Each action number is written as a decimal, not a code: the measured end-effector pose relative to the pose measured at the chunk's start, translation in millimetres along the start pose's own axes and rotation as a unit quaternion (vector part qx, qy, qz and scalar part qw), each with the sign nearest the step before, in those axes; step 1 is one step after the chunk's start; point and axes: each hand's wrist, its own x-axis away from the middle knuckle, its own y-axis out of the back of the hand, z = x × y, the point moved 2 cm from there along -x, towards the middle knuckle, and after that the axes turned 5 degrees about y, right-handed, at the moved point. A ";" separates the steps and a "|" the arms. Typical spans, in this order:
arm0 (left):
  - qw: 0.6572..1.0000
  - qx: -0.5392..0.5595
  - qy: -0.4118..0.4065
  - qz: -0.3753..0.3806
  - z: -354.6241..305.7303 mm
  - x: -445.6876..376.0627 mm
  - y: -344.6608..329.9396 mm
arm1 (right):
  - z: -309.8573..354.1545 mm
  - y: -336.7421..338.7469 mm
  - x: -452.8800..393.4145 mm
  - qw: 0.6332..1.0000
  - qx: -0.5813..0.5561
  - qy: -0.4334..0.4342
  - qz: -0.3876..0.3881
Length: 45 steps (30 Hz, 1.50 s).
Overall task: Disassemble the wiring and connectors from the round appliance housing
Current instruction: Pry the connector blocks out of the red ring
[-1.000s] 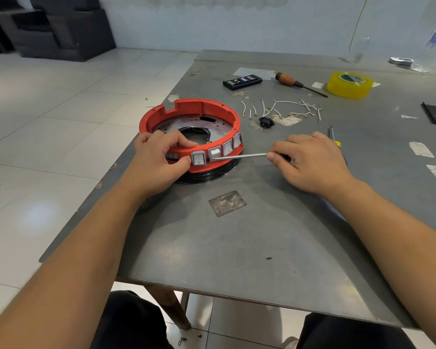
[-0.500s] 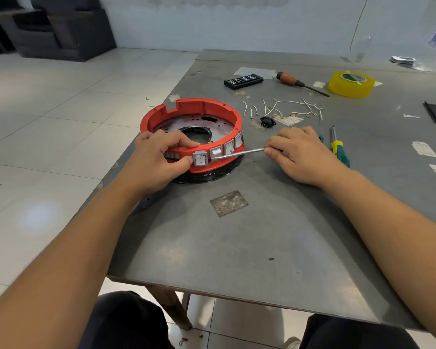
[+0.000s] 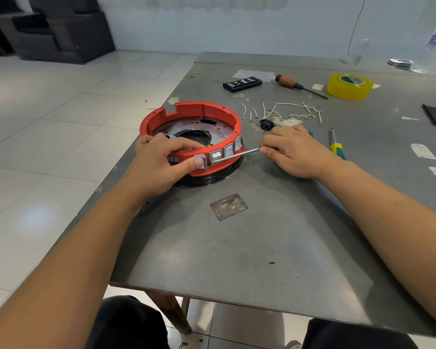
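- Head view shows the left hand gripping the near rim of the red round housing, thumb against a rocker switch.
- Right hand pinches a screwdriver, tip at the next switch.
- Judged step: prying a switch out; next calls for steady leverage while the ring is braced.
- Housing sits near the metal table's left edge, four switches still seated; loose wires lie beyond.

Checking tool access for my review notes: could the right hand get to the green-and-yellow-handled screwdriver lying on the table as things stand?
Probably yes. The green-and-yellow-handled screwdriver lies just beside the right hand with bare grey metal table between, but its fingers hold a thin metal tool, which it would have to put down first.
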 end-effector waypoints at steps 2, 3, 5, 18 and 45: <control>1.000 0.003 0.008 0.002 0.2 -0.4 0.3 | -1.2 -0.3 -3.2 1.000 0.011 0.013 -0.003; 1.000 0.006 0.013 0.006 0.6 -0.5 0.7 | -2.3 -0.1 -5.4 1.000 0.016 0.019 -0.004; 0.999 0.013 0.025 0.014 0.5 -0.9 1.0 | -2.9 1.2 -10.8 0.999 0.024 0.028 -0.003; 0.998 0.035 0.052 0.019 1.9 0.9 1.4 | 4.3 12.7 17.2 0.999 0.016 -0.010 -0.026; 0.997 0.058 -0.020 -0.037 12.9 -4.8 -5.9 | 129.6 3.3 -10.5 0.983 -0.028 0.071 -0.167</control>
